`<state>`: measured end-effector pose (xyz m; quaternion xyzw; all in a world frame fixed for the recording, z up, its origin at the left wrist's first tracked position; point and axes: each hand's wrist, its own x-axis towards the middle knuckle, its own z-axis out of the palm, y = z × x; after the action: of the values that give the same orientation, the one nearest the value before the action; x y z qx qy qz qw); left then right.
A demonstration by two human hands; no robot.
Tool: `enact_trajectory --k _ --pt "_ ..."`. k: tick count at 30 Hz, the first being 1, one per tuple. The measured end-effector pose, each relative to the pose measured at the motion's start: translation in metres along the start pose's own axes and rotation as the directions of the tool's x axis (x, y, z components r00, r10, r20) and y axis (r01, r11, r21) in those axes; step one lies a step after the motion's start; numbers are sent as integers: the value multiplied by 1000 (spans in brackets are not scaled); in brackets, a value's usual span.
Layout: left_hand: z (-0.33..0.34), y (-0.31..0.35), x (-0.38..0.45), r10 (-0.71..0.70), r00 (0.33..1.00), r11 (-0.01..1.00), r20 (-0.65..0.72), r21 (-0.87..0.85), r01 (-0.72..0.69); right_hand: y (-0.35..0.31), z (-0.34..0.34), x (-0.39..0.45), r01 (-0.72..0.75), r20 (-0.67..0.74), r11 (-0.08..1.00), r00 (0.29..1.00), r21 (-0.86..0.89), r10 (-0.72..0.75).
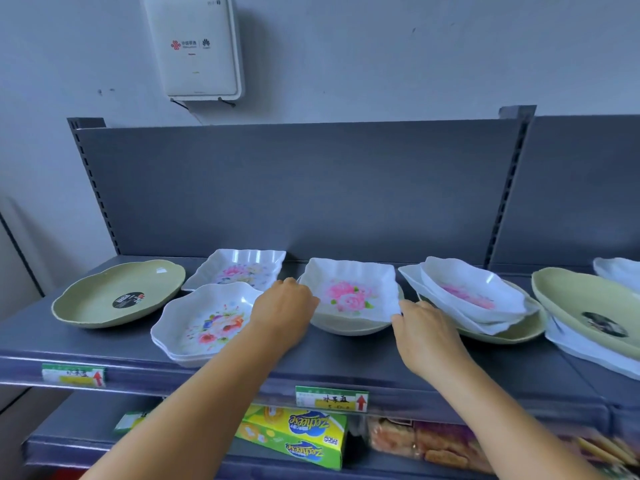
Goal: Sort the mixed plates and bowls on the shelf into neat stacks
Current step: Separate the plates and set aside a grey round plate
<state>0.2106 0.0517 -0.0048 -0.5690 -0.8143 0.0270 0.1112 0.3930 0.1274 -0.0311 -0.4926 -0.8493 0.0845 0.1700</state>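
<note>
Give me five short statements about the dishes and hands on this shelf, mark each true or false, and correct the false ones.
1. The white square rose dish in the middle sits on a green bowl. True.
2. The left hand is at the left edge of that rose dish. True.
3. The green plate at the far left has a white dish stacked on it. False: it carries only stickers, no dish.
4. The right hand is lifting the yellow-green box. False: the box lies on the lower shelf; the hand is at the rose dish's right corner.
5. The wall-mounted white box hangs above the shelf. True.
</note>
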Motion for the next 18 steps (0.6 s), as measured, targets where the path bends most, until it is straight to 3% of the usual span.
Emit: enact_trajectory --k 4,10,13,18 --pt "10 -1 9 -94 996 975 0 -203 92 3 9 9 -68 -41 988 996 142 75" --pt "15 -7 16 -263 964 824 -25 -525 212 3 15 19 -131 -86 951 983 279 161" --pt "17 -12 18 -316 949 704 11 -667 242 6 14 18 -108 -130 927 978 360 165" --pt "12 -21 20 -371 923 391 102 -884 255 -1 8 14 49 -229 881 971 470 68"
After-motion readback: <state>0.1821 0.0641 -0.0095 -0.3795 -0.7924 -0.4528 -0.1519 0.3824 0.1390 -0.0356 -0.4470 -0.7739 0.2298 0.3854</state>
